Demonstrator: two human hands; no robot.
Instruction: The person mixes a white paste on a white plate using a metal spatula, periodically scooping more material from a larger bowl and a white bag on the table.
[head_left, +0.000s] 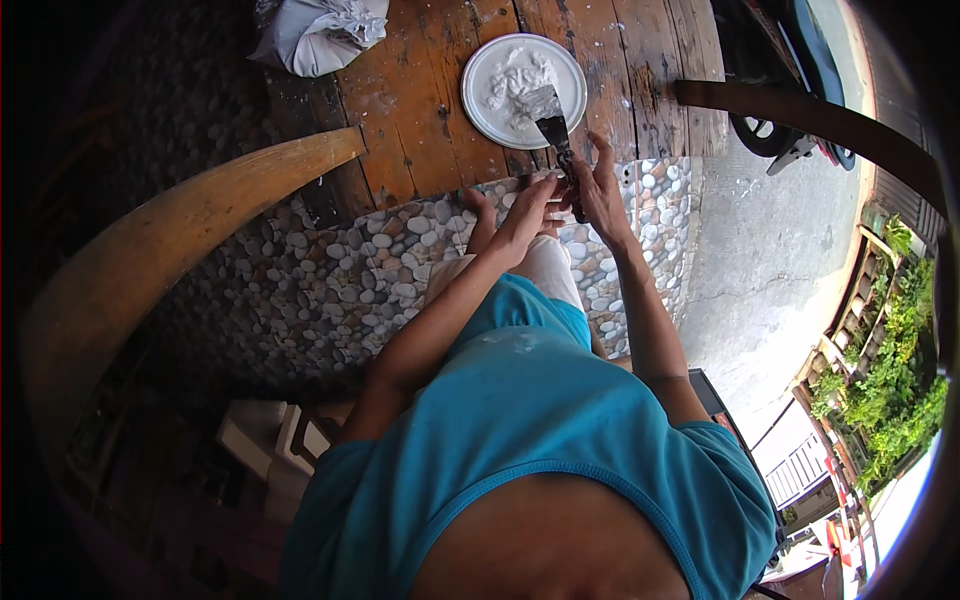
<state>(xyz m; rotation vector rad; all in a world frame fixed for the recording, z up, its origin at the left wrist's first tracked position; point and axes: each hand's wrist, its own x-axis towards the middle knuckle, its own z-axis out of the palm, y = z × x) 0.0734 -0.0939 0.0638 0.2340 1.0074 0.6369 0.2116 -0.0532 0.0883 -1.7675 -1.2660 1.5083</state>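
Observation:
A putty knife (552,127) with a dark handle is in my right hand (600,203), which is closed around the handle while the index finger sticks out. Its broad blade, smeared with white, rests over the white paste (520,80) on a round white plate or lid (472,112). Close beside the handle is my left hand (524,212), its fingers stretched toward the right hand. Whether those fingertips touch the handle is hard to make out.
The plate stands on a worn wooden table (420,120) spotted with white. A crumpled white bag (318,38) lies at its far left. Curved wooden pieces (200,200) reach in from both sides. Below is a pebble-patterned floor (330,270); a wheeled vehicle (790,110) stands far right.

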